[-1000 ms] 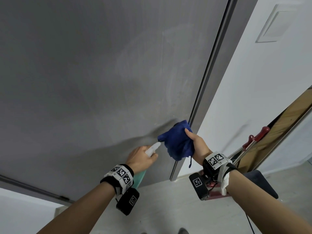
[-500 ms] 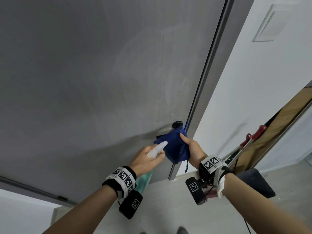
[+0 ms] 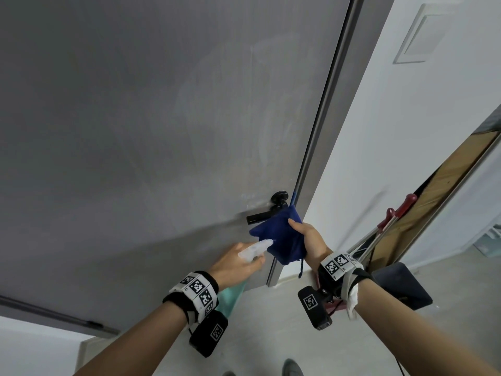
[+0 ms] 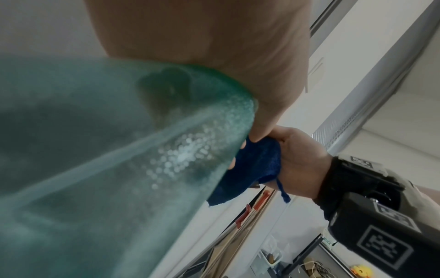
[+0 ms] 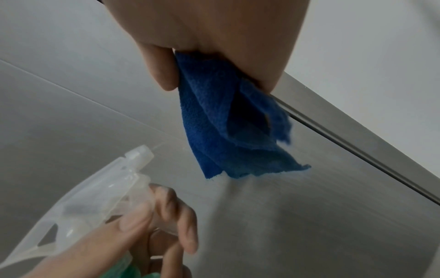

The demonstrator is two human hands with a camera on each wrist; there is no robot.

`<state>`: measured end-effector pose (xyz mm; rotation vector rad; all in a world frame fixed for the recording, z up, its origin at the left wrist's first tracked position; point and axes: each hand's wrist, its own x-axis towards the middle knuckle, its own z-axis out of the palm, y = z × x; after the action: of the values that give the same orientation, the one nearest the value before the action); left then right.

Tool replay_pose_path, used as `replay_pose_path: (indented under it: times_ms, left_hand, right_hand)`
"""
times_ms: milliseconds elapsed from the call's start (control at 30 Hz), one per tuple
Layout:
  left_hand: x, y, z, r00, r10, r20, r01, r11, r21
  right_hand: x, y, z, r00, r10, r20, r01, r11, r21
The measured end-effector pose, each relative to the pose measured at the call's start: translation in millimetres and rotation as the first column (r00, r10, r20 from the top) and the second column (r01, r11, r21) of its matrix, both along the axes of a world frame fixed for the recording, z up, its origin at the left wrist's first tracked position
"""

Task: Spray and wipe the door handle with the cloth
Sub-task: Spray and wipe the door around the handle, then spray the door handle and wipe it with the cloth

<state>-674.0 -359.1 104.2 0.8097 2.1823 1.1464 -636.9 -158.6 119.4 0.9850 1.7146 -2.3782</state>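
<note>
A black lever door handle (image 3: 267, 211) sits near the right edge of the grey door (image 3: 151, 126). My right hand (image 3: 307, 238) grips a bunched dark blue cloth (image 3: 282, 238) just below and in front of the handle, clear of it. My left hand (image 3: 235, 267) holds a teal spray bottle (image 3: 230, 295) with a clear trigger head (image 3: 254, 248), nozzle pointing up toward the cloth and handle. In the right wrist view the cloth (image 5: 228, 122) hangs from my fingers and the sprayer head (image 5: 100, 190) lies below it. The bottle body (image 4: 107, 159) fills the left wrist view.
The door edge and frame (image 3: 322, 126) run diagonally right of the handle, with a white wall (image 3: 393, 131) beyond. Red-handled metal poles (image 3: 390, 221) lean by a wooden board (image 3: 444, 185) at right. A dark object (image 3: 401, 286) lies on the pale floor.
The right hand has drawn the cloth down off the handle, which now shows. The left hand and bottle rose a little toward the cloth.
</note>
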Motion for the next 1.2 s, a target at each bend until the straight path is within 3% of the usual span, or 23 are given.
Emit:
replay_pose_path:
  times_ms: [167, 333, 500, 667, 800, 933, 1000, 1033, 1133, 1200]
  left_hand:
    - [0.9, -6.9, -6.4, 0.986, 0.163, 0.041, -0.165, 0.984, 0.065]
    - [-4.8, -17.5, -19.1, 0.947, 0.306, 0.099, -0.319, 0.934, 0.161]
    - [-30.1, -9.2, -22.2, 0.896, 0.424, 0.132, -0.444, 0.859, 0.256]
    - [-55.3, 12.7, -25.7, 0.846, 0.527, 0.082, -0.531, 0.819, 0.217]
    - [-70.2, 25.5, -39.7, 0.823, 0.562, 0.084, -0.568, 0.809, 0.149]
    - [-71.7, 32.6, -39.8, 0.799, 0.596, 0.077, -0.601, 0.791, 0.111]
    - [-70.7, 36.8, -36.9, 0.772, 0.628, 0.097, -0.635, 0.764, 0.112]
    - [-69.9, 38.6, -37.0, 0.760, 0.636, 0.129, -0.649, 0.752, 0.118]
    - [-64.5, 43.4, -37.1, 0.734, 0.652, 0.192, -0.679, 0.717, 0.159]
    - [-62.6, 45.8, -39.7, 0.715, 0.663, 0.222, -0.698, 0.699, 0.158]
  right_hand:
    - [8.3, 1.3, -9.1, 0.995, -0.062, 0.079, 0.060, 0.998, 0.030]
    - [26.1, 13.1, -31.3, 0.933, -0.248, 0.261, 0.250, 0.968, 0.025]
    - [27.5, 37.2, -6.1, 0.939, -0.327, 0.103, 0.302, 0.932, 0.202]
    - [-6.5, 55.9, 10.9, 0.975, -0.203, -0.086, 0.221, 0.908, 0.356]
    - [-36.2, 51.9, -9.7, 0.999, 0.010, -0.051, 0.018, 0.857, 0.516]
    - [-46.5, 39.0, -45.9, 0.986, 0.160, -0.034, -0.112, 0.812, 0.573]
    - [-45.7, 36.8, -59.7, 0.957, 0.285, -0.046, -0.189, 0.738, 0.648]
    - [-45.1, 38.2, -63.9, 0.933, 0.360, -0.014, -0.239, 0.649, 0.723]
    - [-45.9, 43.8, -71.1, 0.849, 0.520, 0.094, -0.270, 0.274, 0.923]
    - [-45.8, 44.6, -81.0, 0.815, 0.567, 0.117, -0.228, 0.128, 0.965]
